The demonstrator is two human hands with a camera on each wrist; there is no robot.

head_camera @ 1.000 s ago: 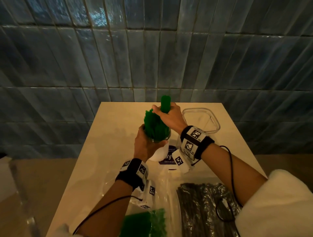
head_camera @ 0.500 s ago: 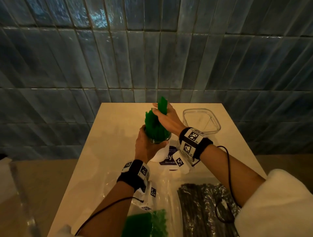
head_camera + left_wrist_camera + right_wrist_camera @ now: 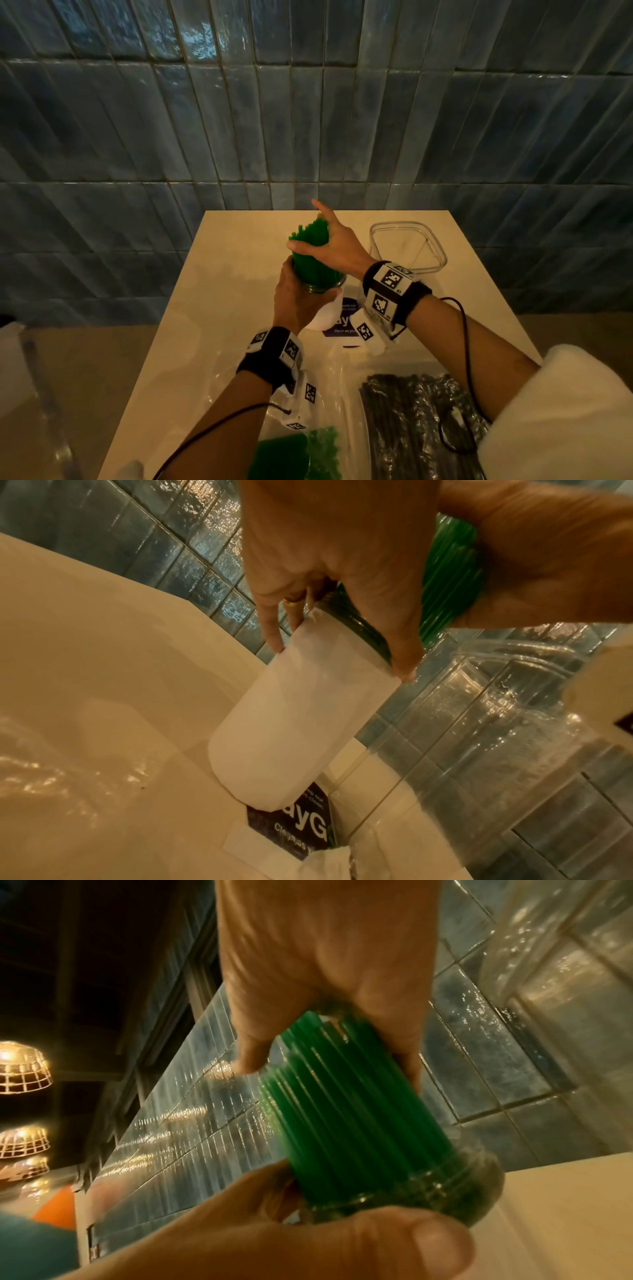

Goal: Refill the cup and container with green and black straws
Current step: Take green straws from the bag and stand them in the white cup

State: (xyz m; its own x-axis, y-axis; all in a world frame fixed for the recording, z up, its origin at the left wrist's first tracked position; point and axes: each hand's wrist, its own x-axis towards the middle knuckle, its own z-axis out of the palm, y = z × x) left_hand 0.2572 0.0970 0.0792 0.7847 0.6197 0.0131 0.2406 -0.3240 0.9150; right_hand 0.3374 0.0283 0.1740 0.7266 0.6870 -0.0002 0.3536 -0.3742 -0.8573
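A white-sleeved cup [image 3: 325,313] stands tilted on the table, gripped near its rim by my left hand [image 3: 298,298]. A thick bundle of green straws [image 3: 313,262] sticks out of it. My right hand [image 3: 329,240] wraps the bundle's upper part, thumb on the left side, index finger pointing up. The left wrist view shows the cup [image 3: 301,718] under my left hand [image 3: 339,658]. In the right wrist view my right hand [image 3: 329,1066] clasps the green straws [image 3: 349,1123] above the cup's clear rim [image 3: 455,1188]. The clear square container [image 3: 407,246] stands to the right with nothing in it.
A plastic bag of black straws [image 3: 414,425] lies at the near right, and a bag of green straws [image 3: 294,455] at the near middle. A dark printed card [image 3: 346,320] lies under the cup. The tiled wall [image 3: 308,120] rises behind the table [image 3: 212,308].
The bunch my right hand held high has gone down level with the other straws in the cup. My right hand now sits lower on the bundle, index finger lifted. My left hand kept its grip.
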